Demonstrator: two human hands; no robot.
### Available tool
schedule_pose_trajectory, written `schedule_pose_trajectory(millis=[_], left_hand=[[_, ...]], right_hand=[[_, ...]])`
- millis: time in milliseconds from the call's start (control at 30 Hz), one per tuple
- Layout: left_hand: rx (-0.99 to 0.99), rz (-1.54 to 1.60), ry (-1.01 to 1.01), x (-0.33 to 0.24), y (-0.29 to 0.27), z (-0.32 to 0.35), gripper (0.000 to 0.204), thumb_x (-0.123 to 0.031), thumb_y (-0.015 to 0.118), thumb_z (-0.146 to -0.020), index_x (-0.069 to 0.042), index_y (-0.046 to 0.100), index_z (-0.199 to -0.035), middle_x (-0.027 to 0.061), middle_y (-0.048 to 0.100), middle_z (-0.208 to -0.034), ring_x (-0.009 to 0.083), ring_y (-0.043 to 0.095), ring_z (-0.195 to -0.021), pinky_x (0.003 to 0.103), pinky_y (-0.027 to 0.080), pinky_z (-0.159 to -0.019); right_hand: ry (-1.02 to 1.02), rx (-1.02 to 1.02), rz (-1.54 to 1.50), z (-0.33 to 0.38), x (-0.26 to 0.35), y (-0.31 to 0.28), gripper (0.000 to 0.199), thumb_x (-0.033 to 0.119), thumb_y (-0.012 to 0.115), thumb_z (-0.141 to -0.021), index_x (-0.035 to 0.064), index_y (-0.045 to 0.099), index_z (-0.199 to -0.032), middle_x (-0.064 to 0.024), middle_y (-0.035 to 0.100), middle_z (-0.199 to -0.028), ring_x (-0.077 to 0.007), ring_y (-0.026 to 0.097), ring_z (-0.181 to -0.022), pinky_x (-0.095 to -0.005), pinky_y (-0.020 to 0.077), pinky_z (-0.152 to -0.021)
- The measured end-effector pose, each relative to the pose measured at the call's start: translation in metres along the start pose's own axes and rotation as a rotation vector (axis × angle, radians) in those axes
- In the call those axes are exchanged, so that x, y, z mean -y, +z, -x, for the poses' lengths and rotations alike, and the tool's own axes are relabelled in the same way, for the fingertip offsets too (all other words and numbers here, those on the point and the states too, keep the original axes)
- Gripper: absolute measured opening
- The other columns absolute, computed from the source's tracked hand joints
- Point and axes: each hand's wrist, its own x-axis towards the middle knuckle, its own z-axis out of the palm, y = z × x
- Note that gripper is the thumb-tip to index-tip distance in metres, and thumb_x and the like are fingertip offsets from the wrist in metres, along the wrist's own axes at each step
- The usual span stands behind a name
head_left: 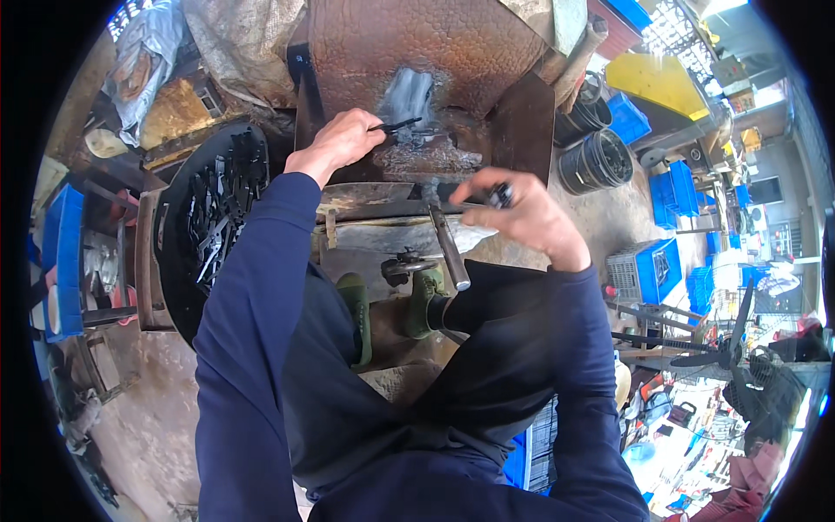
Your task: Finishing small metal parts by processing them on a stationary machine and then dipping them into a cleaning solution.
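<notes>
My left hand (341, 141) is closed on a thin black strip (402, 124), which points right across a blurred blue-grey surface (407, 94). That surface shows through a gap in a rust-brown metal housing (365, 52). Just below the strip lies a lumpy, grey-crusted ledge (426, 158). Off to the right, my right hand (531, 217) is curled around small dark pieces (500, 194); motion blurs them, so their kind is unclear. Beside it a round metal bar (449, 248) slants down from the ledge's front edge.
A black tub (178, 261) with many thin dark strips (222, 204) stands left of my legs. Black buckets (596, 161) and blue crates (657, 265) are on the right. A black fan (726, 357) stands at far right. Sacking (243, 43) drapes over the back left.
</notes>
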Motion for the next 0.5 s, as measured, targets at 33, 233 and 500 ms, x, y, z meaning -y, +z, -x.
schedule_pose_trajectory(millis=[33,233,500], left_hand=[[-0.098,-0.032,0.086,0.004,0.004,0.001,0.026,-0.020,0.061,-0.093,-0.004,0.069,-0.110,0.0219,0.068,-0.090,0.0380,0.067,-0.088,0.045,0.050,-0.075],[-0.191,0.103,0.102,-0.022,-0.007,-0.003,0.024,-0.021,0.061,-0.094,-0.001,0.069,-0.104,0.0092,0.067,-0.078,0.0190,0.057,-0.064,0.033,0.045,-0.062],[0.127,0.851,0.087,-0.081,-0.024,0.035,0.030,-0.028,0.060,-0.097,-0.001,0.069,-0.105,0.0011,0.069,-0.084,0.0053,0.047,-0.057,0.024,0.036,-0.053]], right_hand=[[0.185,-0.127,-0.178,-0.006,0.005,-0.007,0.020,0.005,0.073,-0.084,0.0028,0.065,-0.102,-0.0075,0.072,-0.099,-0.0174,0.065,-0.076,-0.0336,0.0528,-0.065],[0.426,-0.681,-0.979,-0.028,-0.008,-0.024,0.017,0.015,0.074,-0.090,0.0055,0.065,-0.102,-0.0097,0.071,-0.091,-0.0065,0.043,-0.048,-0.0296,0.0431,-0.049],[0.318,-0.777,-1.047,-0.053,-0.005,-0.011,0.016,0.013,0.072,-0.091,0.0036,0.063,-0.100,-0.0051,0.065,-0.079,-0.0081,0.043,-0.047,-0.0296,0.0427,-0.048]])
